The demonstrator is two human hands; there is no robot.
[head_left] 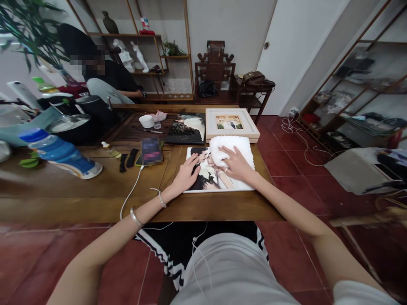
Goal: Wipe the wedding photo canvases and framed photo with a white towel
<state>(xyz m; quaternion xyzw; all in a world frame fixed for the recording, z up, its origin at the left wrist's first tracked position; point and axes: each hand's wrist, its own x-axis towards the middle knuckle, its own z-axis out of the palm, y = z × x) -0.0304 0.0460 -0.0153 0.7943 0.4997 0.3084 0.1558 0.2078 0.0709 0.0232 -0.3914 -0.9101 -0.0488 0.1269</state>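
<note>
The photo panel (208, 180), a portrait of a couple, lies flat near the table's (95, 203) near edge, with a pale framed picture (211, 123) and a dark photo panel (187, 127) just beyond its far side. Our left hand (187, 174) rests on the panel's left part, fingers extended and slightly apart, gripping nothing. Our right hand (238, 164) lies over the white cloth (233, 143), fingers spread across its top; whether any of them pinch the pile we cannot tell. The cloth covers the panel's far right part.

We judge the panel to be stiff and fairly light, with a smooth face that may be slippery and could take scratches or fingerprints. To lift it, we would take the left and right edges, one hand each, keeping our fingers off the printed face and the corners clear of knocks. Its thin edge shows along the near side, so that is another place to get under it.

The cloth looks thick, soft and very light; it should fold or bunch easily, and we could gather it anywhere, best by its scalloped far edge.
</note>
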